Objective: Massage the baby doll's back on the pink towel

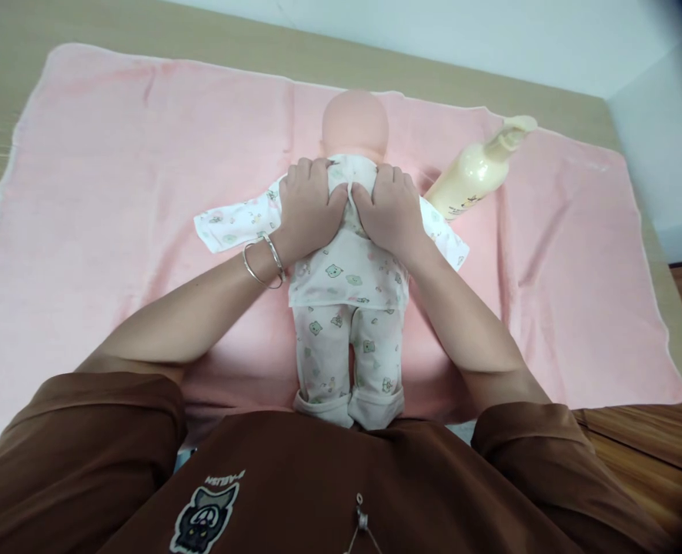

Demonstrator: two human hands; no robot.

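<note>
A baby doll (352, 265) in a white printed top and trousers lies lengthwise before me, its bare head (356, 123) at the far end and no features showing on the upper side. My left hand (312, 201) is on its left-hand shoulder in view, fingers curled over the top and thumb on the upper torso. On the other shoulder, my right hand (392, 206) grips the same way. A small fold of the top stands up between my two thumbs. The sleeves (237, 221) spread out to both sides. The fingertips are partly hidden.
Under the doll, a pink blanket (87, 177) covers most of a wooden table (249, 38). A pale yellow pump bottle (471, 177) lies tilted beside the right sleeve, near my right hand. A white wall (491, 38) rises behind the table.
</note>
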